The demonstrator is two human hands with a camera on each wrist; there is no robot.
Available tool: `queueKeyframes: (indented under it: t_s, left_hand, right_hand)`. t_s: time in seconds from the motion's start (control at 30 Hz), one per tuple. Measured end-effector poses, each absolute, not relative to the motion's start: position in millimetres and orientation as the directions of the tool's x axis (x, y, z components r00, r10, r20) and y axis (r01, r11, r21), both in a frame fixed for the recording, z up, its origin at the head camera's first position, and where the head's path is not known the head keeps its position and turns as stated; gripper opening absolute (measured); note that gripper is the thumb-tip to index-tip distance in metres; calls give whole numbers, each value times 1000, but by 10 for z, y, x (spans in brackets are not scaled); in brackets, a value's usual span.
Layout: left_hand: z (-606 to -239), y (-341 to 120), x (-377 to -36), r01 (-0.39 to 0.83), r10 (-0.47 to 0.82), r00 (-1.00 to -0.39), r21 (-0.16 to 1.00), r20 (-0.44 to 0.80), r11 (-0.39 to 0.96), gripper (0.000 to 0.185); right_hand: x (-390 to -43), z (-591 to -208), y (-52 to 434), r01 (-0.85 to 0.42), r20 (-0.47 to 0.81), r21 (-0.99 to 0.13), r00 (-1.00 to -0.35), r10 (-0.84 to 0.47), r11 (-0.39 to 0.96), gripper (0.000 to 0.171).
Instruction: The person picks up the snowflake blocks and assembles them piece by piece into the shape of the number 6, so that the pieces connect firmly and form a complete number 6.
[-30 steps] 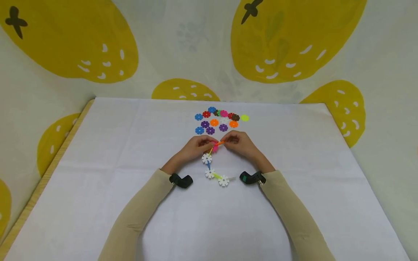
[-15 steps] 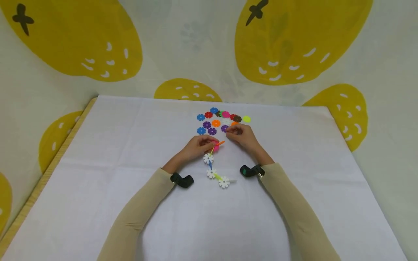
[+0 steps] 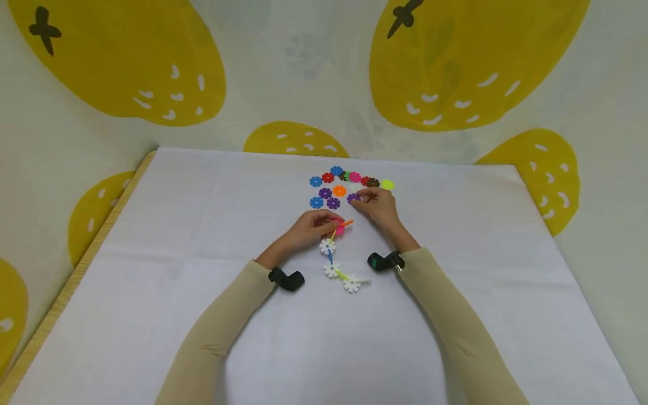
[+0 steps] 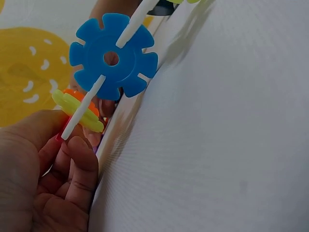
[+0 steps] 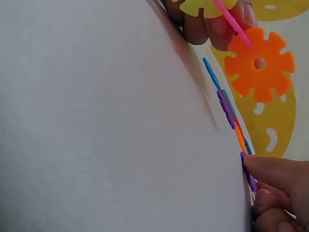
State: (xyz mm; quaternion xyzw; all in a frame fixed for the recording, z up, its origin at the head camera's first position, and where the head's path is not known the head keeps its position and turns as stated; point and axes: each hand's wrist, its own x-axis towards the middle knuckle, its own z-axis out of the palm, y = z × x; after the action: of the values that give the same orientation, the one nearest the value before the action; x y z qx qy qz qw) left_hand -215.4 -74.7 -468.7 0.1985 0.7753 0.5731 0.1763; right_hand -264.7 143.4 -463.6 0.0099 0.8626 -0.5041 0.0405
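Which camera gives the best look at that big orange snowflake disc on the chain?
The right wrist view: the orange disc fills the frame face-on, notches and centre hole plain, slotted onto a pink piece. The head view shows it only as a small sliver beside the left hand. The left wrist view shows just an orange edge behind a yellow disc.

- The head camera is looking forward and down from above the table [image 3: 202, 225], taking in both sleeves, both hands and the lemon-print backdrop [image 3: 126, 67] behind, from fairly far off.
- The left wrist camera is sitting very low and close, looking along the cloth at the left hand [image 4: 43, 183] and the blue disc [image 4: 113, 60] of the linked chain.
- The right wrist camera is also lying close to the cloth, facing past the right hand [image 5: 280, 193] toward the orange disc [image 5: 258, 65].
- All three views are sharing the disc chain [image 3: 336, 256] and the white cloth.
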Motion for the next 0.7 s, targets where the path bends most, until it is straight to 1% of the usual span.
queueKeyframes:
  t_s: [0.23,0.37,0.5,0.6,0.7]
  left_hand:
    - [-4695,-742,-2156,123,469,-883,950,-28,289,28]
    - [-4674,-746,-2164,126,392,-920,950,4,287,27]
    - [-4651,-757,-2173,109,326,-945,952,10,286,26]
    - [-4647,-761,-2164,100,333,-943,951,-4,294,27]
    - [-4659,-761,-2153,102,345,-939,949,-8,298,29]
  right_hand:
    - [-2606,-4565,1427,84,-114,-847,-993,-25,526,38]
    - [-2560,-4530,1461,82,-115,-854,-993,-33,515,36]
    - [-2508,-4524,1493,71,-111,-893,-992,-64,445,29]
    - [-2468,-4540,1512,88,-130,-919,-988,-84,384,26]
    - [-2423,-4558,1526,122,-159,-934,-983,-86,336,27]
